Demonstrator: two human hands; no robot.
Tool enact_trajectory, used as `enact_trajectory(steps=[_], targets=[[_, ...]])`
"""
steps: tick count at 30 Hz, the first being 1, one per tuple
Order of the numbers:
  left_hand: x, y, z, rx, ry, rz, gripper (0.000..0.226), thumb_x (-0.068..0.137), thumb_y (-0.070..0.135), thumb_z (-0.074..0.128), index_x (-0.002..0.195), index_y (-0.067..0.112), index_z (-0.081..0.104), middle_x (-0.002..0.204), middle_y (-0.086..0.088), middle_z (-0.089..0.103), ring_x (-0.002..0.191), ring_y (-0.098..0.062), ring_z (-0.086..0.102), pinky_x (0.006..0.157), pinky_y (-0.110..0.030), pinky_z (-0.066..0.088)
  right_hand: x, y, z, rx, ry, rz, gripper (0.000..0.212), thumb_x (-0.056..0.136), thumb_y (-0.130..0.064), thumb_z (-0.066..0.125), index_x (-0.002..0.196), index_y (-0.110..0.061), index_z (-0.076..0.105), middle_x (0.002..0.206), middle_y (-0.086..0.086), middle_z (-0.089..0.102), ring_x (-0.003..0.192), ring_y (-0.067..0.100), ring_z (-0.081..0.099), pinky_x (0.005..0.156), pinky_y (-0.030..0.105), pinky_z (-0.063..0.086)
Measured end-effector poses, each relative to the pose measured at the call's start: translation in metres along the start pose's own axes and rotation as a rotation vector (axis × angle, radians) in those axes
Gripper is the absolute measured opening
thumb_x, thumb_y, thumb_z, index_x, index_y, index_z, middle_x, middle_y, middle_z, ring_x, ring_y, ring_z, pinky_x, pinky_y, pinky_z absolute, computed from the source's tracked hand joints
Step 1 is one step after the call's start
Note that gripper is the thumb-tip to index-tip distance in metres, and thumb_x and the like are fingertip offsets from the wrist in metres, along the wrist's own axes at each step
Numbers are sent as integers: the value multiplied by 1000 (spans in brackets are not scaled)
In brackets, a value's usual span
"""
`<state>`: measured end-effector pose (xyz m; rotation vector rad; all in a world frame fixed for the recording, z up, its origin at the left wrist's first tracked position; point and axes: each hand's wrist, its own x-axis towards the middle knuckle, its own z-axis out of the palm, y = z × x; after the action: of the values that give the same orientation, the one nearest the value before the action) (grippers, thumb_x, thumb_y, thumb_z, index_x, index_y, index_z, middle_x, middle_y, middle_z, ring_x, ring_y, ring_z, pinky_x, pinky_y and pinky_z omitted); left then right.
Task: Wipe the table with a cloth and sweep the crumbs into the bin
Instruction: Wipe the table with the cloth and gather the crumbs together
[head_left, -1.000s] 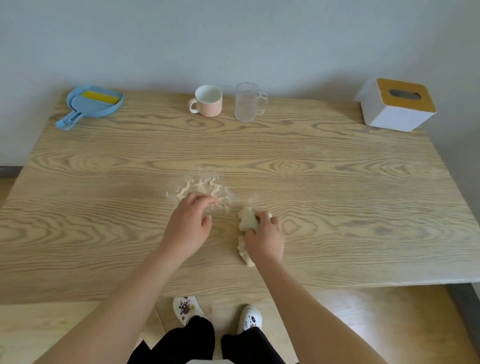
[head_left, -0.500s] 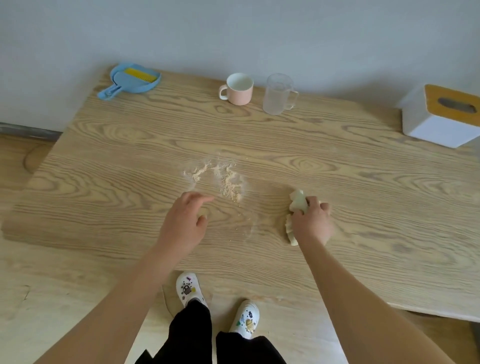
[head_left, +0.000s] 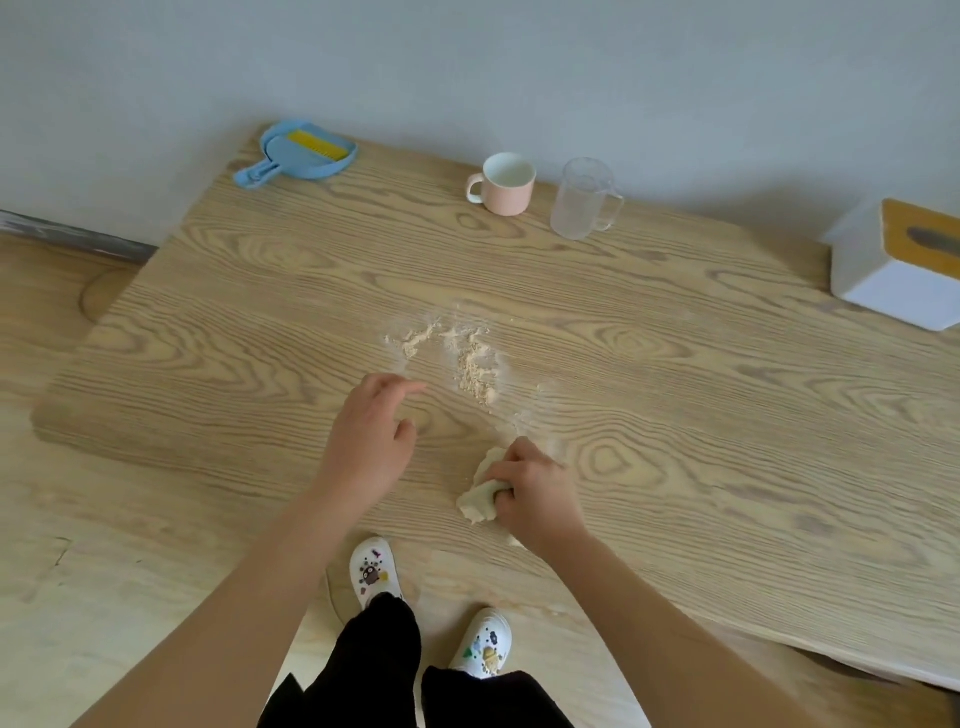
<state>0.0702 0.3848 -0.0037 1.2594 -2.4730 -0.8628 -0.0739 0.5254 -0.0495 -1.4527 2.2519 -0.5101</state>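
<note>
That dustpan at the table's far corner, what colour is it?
The dustpan is light blue, with a yellow comb strip inside; the head view shows it clearly.

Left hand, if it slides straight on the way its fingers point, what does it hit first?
Most likely the crumbs. The left hand points forward and to the right across the table, and the pile lies just past its fingertips. Whether the hand touches the table is unclear.

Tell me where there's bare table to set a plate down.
Free: the right stretch between the crumbs and the tissue box; the left stretch between the dustpan and the left hand. Crowded: the near middle, where the crumbs, the left hand and the right hand gripping the cloth sit close.
</note>
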Motion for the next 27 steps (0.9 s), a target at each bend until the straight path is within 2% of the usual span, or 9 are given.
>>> enact_trajectory(steps=[3, 5, 7, 10, 13, 16, 20, 23, 27], targets=[[-2, -6, -1, 0, 15, 7, 40, 88, 7, 54, 125, 24, 55, 124, 6, 46, 115, -11, 45, 97, -25, 37, 22, -8, 0, -26, 50, 16, 32, 72, -11, 49, 88, -24, 74, 89, -1, 52, 74, 18, 54, 55, 29, 45], [-4, -13, -6, -3, 43, -19, 40, 87, 5, 54, 123, 24, 56, 122, 6, 47, 113, -11, 46, 94, -25, 38, 39, -13, -5, -23, 71, 63, 32, 75, -7, 54, 95, -23, 73, 93, 0, 51, 78, 19, 52, 58, 27, 39], [-5, -20, -15, 0, 101, -45, 39, 87, 3, 53, 120, 23, 58, 121, 6, 48, 108, -9, 48, 89, -21, 36, 48, -21, -10, 9, 116, 84, 30, 74, -8, 56, 93, -22, 73, 90, -1, 51, 73, 21, 53, 54, 24, 34], [-7, -33, -33, -11, 234, -115, 36, 87, 1, 51, 117, 20, 61, 118, 5, 51, 104, -9, 50, 85, -21, 37, 46, -47, -5, 57, 166, -2, 28, 68, -12, 54, 83, -24, 74, 80, -5, 51, 58, 18, 52, 42, 21, 29], [-7, -51, -47, 11, 294, -183, 36, 86, 0, 50, 114, 19, 62, 117, 4, 52, 106, -13, 52, 85, -23, 37, 40, -78, 17, 144, -12, -190, 36, 69, -10, 51, 92, -24, 75, 82, -6, 51, 61, 18, 54, 47, 28, 43], [-9, -62, -51, 23, 261, -212, 37, 86, 0, 48, 116, 19, 61, 118, 5, 51, 110, -12, 50, 87, -22, 36, 40, -98, 41, 59, -235, -288, 42, 77, -6, 52, 111, -26, 69, 99, 2, 52, 78, 24, 56, 60, 29, 40], [-11, -68, -47, 6, 235, -204, 39, 85, -1, 49, 117, 19, 60, 116, 7, 50, 110, -11, 48, 88, -22, 34, 66, -100, 47, 8, -233, -240, 43, 82, -7, 55, 118, -28, 64, 109, 2, 49, 87, 25, 57, 68, 31, 50], [-10, -71, -49, -18, 226, -212, 37, 86, 1, 50, 116, 21, 59, 115, 11, 48, 109, -6, 46, 87, -20, 33, 93, -93, 36, 19, -125, -53, 40, 84, -8, 55, 116, -29, 65, 115, -1, 48, 88, 23, 58, 70, 31, 54], [-1, -81, -59, -61, 245, -225, 36, 86, 0, 49, 112, 23, 60, 116, 9, 50, 108, -6, 46, 89, -21, 34, 104, -92, 17, 52, 35, 63, 36, 82, -11, 55, 113, -26, 68, 100, -2, 49, 70, 15, 52, 57, 22, 44]])
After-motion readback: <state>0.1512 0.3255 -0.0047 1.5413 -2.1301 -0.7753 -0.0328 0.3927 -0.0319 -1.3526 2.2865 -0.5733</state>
